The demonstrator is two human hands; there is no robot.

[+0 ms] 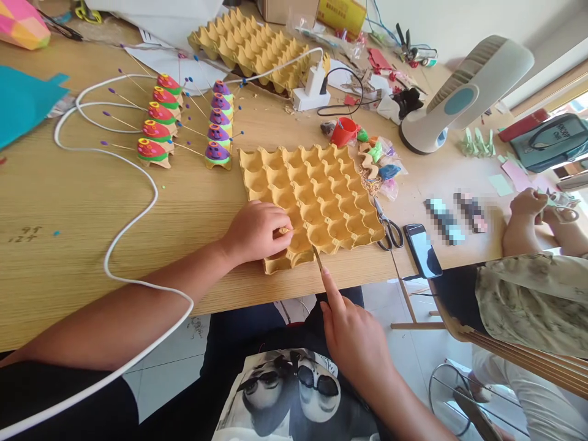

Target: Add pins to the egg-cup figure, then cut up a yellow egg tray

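Note:
A yellow cardboard egg tray (305,211) lies on the wooden table, its near edge close to the table's front. My left hand (260,231) is closed on the tray's near left part, fingers curled over a ridge. My right hand (353,334) is closed around a knife, with the index finger stretched along its back. The handle is hidden in the palm. The thin knife blade (317,257) points away from me and its tip meets the tray's near edge, to the right of my left hand.
Painted egg-carton caterpillars, red (160,113) and purple (220,125), stand at the back left. A white cable (110,245) crosses my left forearm. Scissors (390,236) and a phone (422,251) lie on the right; another person's hands (528,205) are beyond. A second tray (248,49) lies behind.

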